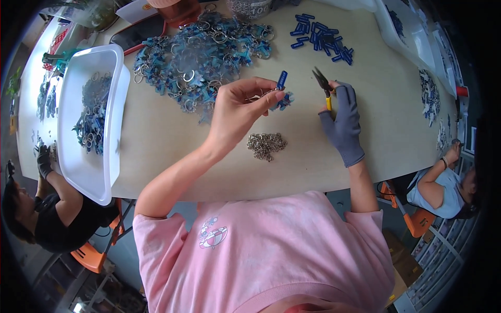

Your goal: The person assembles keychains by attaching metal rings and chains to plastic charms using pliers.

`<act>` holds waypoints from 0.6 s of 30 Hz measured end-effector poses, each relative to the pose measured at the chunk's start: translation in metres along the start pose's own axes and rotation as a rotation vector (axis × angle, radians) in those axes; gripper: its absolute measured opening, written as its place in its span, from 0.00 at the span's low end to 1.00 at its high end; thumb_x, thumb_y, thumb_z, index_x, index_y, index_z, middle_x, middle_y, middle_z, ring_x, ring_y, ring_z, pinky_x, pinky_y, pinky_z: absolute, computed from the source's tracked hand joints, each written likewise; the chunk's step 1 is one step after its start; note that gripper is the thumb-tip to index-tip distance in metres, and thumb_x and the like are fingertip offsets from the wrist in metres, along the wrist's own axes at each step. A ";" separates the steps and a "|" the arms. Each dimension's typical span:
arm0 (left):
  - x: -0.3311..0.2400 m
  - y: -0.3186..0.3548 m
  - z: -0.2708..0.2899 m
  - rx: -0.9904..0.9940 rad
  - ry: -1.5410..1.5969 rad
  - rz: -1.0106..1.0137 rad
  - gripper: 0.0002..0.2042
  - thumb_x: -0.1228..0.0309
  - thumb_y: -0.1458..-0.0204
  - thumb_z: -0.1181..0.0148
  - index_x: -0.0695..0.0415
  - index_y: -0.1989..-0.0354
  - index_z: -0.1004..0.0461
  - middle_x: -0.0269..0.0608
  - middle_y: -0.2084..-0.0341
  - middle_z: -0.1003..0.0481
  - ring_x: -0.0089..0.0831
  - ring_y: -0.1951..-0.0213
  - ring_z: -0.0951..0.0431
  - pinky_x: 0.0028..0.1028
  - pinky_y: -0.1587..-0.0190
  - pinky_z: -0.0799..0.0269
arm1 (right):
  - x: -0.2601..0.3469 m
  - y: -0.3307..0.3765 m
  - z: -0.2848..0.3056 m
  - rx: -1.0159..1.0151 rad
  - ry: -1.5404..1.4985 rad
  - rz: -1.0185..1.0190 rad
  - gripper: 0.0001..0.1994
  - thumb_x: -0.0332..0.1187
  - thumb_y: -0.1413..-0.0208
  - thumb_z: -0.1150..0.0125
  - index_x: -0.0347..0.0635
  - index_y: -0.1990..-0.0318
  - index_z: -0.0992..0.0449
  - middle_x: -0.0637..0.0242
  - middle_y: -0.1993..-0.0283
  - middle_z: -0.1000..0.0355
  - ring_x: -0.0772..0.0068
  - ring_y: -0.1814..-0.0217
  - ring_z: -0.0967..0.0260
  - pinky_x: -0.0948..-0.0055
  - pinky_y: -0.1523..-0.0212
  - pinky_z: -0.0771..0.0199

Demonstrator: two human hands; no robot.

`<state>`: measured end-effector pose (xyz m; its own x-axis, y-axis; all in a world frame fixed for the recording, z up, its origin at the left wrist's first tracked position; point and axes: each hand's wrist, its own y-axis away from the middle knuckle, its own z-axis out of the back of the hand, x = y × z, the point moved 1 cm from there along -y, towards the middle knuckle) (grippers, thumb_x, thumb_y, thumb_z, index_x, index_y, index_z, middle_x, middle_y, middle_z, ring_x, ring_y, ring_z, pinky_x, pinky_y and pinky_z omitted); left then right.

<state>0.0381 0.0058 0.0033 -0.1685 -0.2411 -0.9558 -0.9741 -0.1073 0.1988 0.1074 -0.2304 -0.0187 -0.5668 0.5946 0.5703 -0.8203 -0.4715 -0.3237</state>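
Note:
Between the thumb and fingers of my bare left hand (242,107) is a keychain; its small dark blue tag (282,80) sticks up past the fingertips. A blue charm (284,101) hangs just beyond the thumb, and part of the metal ring is hidden by the fingers. My right hand (343,122), in a grey glove with bare fingertips, is closed round needle-nose pliers (324,86) with yellow handles. Their dark jaws point up and left, apart from the keychain. Below my left hand lies a small pile of metal jump rings (266,146).
A large heap of blue charms with key rings (193,62) covers the table's far middle. Loose blue tags (321,37) lie far right. A white bin (119,104) with more keychains stands at left, a phone (138,34) behind it. Co-workers sit at both sides.

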 end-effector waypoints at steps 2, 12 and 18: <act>-0.009 -0.003 0.010 0.191 -0.126 0.055 0.07 0.71 0.48 0.34 0.63 0.65 0.20 0.29 0.79 0.24 0.12 0.78 0.30 0.16 0.76 0.36 | 0.001 -0.006 0.013 0.078 0.009 -0.013 0.26 0.23 0.58 0.42 0.40 0.46 0.32 0.57 0.53 0.34 0.58 0.52 0.35 0.65 0.49 0.34; -0.058 -0.003 0.022 0.565 -0.359 0.260 0.07 0.72 0.51 0.32 0.63 0.67 0.19 0.31 0.82 0.24 0.14 0.80 0.29 0.16 0.78 0.36 | 0.075 -0.051 0.058 0.238 0.335 0.650 0.23 0.31 0.64 0.37 0.46 0.53 0.23 0.62 0.60 0.30 0.59 0.57 0.32 0.60 0.53 0.32; -0.063 -0.001 0.020 0.553 -0.371 0.252 0.08 0.71 0.51 0.32 0.64 0.67 0.19 0.31 0.83 0.25 0.15 0.80 0.28 0.16 0.78 0.35 | 0.075 -0.050 0.057 0.262 0.334 0.658 0.22 0.30 0.65 0.37 0.47 0.55 0.22 0.62 0.60 0.30 0.60 0.57 0.32 0.60 0.53 0.32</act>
<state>0.0468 0.0406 0.0594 -0.3432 0.1609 -0.9254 -0.8159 0.4371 0.3786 0.1101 -0.1988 0.0833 -0.9573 0.2846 0.0516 -0.2865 -0.9085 -0.3042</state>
